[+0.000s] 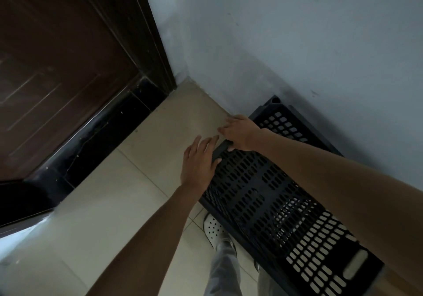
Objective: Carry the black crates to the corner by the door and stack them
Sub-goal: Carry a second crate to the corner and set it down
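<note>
Evidently the placing step is in hand: a black crate (pixel 263 192) leans tilted by the wall (pixel 320 43), near the corner beside the door (pixel 57 66), with a second crate (pixel 282 124) showing behind it. The right hand (pixel 240 133) curls its fingers over the top rim. The left hand (pixel 199 163) lies flat on the near edge, fingers spread, gripping nothing. Next, I'd judge, the crate needs squaring over the one behind it and lowering evenly. A white shoe (pixel 214 227) on the tiled floor (pixel 114 204) stands just beside the crate's lower edge and could get pinched.
</note>
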Demonstrator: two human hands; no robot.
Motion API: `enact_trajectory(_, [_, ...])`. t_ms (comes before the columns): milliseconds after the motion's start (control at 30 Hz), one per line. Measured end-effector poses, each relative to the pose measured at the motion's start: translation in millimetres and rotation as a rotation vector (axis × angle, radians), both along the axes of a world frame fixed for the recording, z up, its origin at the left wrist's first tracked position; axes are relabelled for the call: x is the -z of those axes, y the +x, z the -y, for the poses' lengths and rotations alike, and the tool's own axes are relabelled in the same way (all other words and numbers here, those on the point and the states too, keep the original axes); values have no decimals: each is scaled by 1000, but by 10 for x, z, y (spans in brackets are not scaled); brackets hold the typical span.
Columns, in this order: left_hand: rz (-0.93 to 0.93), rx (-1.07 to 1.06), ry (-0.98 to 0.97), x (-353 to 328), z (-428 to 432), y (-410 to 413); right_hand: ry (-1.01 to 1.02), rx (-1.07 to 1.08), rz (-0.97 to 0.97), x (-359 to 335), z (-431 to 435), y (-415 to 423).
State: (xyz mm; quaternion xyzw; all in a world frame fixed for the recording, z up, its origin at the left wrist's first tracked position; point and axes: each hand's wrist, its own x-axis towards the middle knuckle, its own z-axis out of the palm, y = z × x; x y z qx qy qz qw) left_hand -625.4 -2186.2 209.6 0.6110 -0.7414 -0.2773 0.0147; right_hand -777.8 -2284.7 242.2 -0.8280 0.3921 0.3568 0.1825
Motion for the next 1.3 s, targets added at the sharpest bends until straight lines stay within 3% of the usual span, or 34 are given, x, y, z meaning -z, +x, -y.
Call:
enact_trajectory(500, [-122,-18,102,71,85,-89,-10,-43,-98,122,75,-96])
enact_trajectory(933, [-86,-22,46,79,-40,-30,-54,-36,-104,67,-51,8])
enact_trajectory(1300, [-29,6,47,-101,-223,176,-94,221,7,-80,-337,55])
